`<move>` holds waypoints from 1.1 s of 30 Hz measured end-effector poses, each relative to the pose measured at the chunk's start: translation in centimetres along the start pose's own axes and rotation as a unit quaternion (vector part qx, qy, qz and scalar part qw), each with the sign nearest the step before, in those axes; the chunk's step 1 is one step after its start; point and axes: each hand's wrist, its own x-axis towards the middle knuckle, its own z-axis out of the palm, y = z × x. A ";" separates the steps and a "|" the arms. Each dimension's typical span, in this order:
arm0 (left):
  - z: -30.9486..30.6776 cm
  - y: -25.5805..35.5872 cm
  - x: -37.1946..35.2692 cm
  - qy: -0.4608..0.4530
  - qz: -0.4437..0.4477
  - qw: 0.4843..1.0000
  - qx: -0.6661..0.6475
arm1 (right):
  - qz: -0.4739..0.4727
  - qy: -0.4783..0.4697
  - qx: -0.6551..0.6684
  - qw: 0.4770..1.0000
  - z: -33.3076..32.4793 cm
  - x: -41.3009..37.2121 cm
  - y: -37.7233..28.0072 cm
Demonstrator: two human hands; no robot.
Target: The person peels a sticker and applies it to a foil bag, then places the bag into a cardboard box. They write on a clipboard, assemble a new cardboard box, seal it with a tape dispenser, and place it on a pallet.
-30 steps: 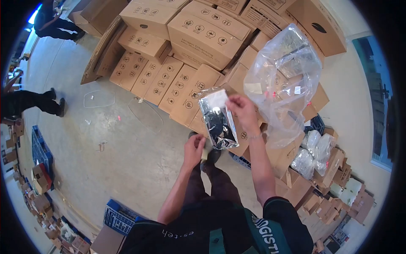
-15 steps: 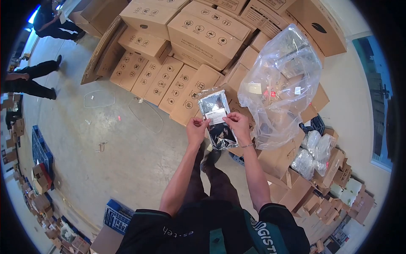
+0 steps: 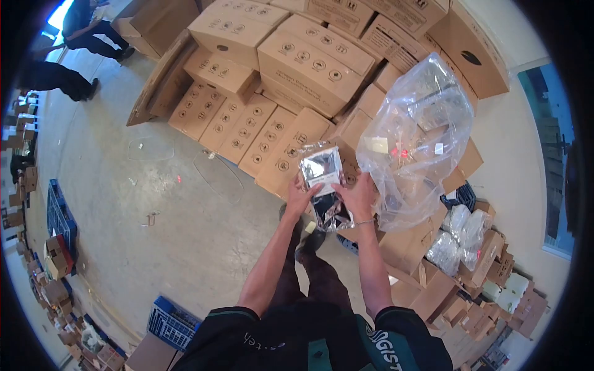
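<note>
A shiny silver packet (image 3: 323, 168) with a white label is held up in front of my body, with clear plastic around it. My left hand (image 3: 299, 196) grips its left edge, the thumb on the label. On the right side, my right hand (image 3: 357, 196) holds the packet, thumb near the label's lower edge. The packet's lower half looks dark and reflective. Just right of my right hand, a large clear plastic bag (image 3: 421, 148) lies over cartons, with small labels and red spots showing through.
Stacked brown cartons (image 3: 315, 65) stand ahead. Wrapped clear bundles (image 3: 455, 238) lie among boxes at right. Blue pallets (image 3: 173, 323) are at lower left and far left. Two people (image 3: 93, 34) stand at upper left. A wall (image 3: 520, 154) rises at right.
The packet and both hands have shifted slightly right and down in view. My thumbs have moved closer together on the label, and my right fingers are more spread behind. The people's legs have moved.
</note>
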 end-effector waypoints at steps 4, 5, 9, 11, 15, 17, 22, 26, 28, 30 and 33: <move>0.8 -1.6 2.7 -0.191 -0.122 0.887 -0.401 | 0.040 -0.136 0.398 0.906 6.5 6.0 9.0; 0.9 -0.8 2.7 -0.179 -0.178 0.860 -0.444 | 0.059 -0.178 0.419 0.888 7.8 7.5 11.0; 2.9 -2.1 5.1 -0.136 -0.141 0.866 -0.461 | 0.215 -0.306 0.428 0.823 12.8 9.7 16.5; 4.1 -3.6 6.3 -0.120 -0.138 0.881 -0.436 | 0.224 -0.302 0.429 0.821 13.2 8.4 17.0; 5.4 -5.7 7.2 -0.106 -0.121 0.916 -0.369 | 0.212 -0.288 0.438 0.825 14.3 5.7 17.8; 5.8 -7.3 6.9 -0.101 -0.104 0.936 -0.320 | 0.203 -0.281 0.440 0.828 14.3 4.0 18.1; 3.1 -11.9 1.8 -0.094 -0.066 0.973 -0.202 | 0.156 -0.246 0.474 0.831 13.0 -3.5 19.3; 1.2 -7.9 -11.4 -0.144 -0.110 0.922 -0.341 | 0.102 -0.172 0.526 0.827 11.0 -13.8 20.0; 0.7 -2.5 -19.0 -0.272 -0.194 0.893 -0.300 | 0.064 -0.111 0.548 0.826 9.8 -19.4 19.9; 1.3 -0.4 -24.8 -0.349 -0.210 0.880 -0.245 | 0.017 -0.035 0.562 0.827 8.4 -24.7 20.3; 3.4 -0.9 -33.5 -0.469 -0.227 0.841 -0.146 | -0.066 0.140 0.551 0.820 6.2 -32.9 23.0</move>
